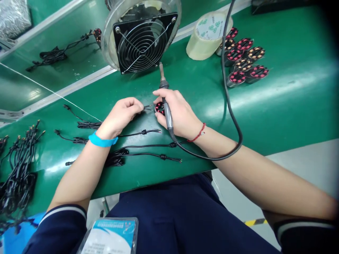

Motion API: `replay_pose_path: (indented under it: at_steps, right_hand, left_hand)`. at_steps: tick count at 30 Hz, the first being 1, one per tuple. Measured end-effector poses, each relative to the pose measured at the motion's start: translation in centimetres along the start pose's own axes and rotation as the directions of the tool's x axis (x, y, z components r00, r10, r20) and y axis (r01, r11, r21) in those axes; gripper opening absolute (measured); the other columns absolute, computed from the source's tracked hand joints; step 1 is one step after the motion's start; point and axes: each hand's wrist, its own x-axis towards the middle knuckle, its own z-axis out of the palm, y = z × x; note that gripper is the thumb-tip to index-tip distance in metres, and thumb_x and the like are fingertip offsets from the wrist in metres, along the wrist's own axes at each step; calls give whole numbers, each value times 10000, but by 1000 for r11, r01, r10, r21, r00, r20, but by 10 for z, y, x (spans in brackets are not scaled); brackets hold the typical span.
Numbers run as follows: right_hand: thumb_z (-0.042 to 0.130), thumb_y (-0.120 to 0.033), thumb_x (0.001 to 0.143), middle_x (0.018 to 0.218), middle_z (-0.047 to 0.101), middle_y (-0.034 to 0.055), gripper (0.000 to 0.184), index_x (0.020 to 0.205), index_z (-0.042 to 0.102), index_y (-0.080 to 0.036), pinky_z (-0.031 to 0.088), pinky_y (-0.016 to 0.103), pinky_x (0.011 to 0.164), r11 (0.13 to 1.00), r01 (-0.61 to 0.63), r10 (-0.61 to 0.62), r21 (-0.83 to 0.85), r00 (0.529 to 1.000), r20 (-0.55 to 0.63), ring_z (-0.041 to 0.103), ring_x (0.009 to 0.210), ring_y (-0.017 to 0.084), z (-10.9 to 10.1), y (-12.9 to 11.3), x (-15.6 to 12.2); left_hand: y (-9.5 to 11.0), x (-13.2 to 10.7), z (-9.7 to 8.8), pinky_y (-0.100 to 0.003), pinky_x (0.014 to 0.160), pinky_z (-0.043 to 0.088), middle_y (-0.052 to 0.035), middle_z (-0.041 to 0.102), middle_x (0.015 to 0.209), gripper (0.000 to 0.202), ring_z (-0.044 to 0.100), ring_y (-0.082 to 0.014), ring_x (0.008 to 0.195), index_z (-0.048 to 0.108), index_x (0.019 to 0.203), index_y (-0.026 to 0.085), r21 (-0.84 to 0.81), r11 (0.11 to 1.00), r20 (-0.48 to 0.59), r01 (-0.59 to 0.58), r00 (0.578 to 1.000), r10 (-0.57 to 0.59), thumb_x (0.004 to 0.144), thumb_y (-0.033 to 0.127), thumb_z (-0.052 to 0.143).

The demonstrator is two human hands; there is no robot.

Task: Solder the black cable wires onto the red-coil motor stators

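Note:
My left hand (120,114) pinches the end of a black cable (147,107), its thin bare-tipped wires pointing right. Just right of those tips, my right hand (181,114) has its fingers and thumb around a small motor stator (159,107) with red windings. A grey-handled soldering iron (167,114) also rests in that hand, lying across the fingers with its tip pointing up and away. The wires and the stator look close, but apart. Below my hands lie several black cables (144,132) with stripped ends.
A black fan (143,49) with a wire guard stands ahead. Right of it are a tape roll (202,44) and several stators (243,65). The iron's cord (230,106) loops over my right forearm. Bundled cables (19,169) lie at the left of the green bench (291,116).

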Motion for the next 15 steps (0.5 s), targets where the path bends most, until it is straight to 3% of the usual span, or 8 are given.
replay_pose_path:
  at_steps: [3,9,15]
  right_hand:
    - [533,-147,713,982,683,49,549,1252,462,-224,501,470,892,1000,28,-28,-1,999,18,589,923,254,-2,-2,0]
    - [507,-120,732,1017,684,66,536,1259,468,-204,480,460,903,998,58,-59,22,996,59,579,962,252,-6,0,0]
    - [522,-129,738,1083,676,67,552,1279,449,-212,458,462,930,996,62,-65,67,996,59,558,1004,259,0,0,2]
  left_hand:
    - [0,1,-1,-238,473,240,30,523,581,100,328,-60,484,576,609,165,-53,998,-8,39,999,-39,676,205,640]
    - [-6,1,4,-237,574,343,20,576,626,174,425,-79,578,644,646,149,30,1000,-52,-2,999,3,664,296,736]
    - [-10,3,10,-250,599,355,-1,608,654,199,470,-104,622,668,672,142,114,993,-81,-8,997,18,700,334,714]
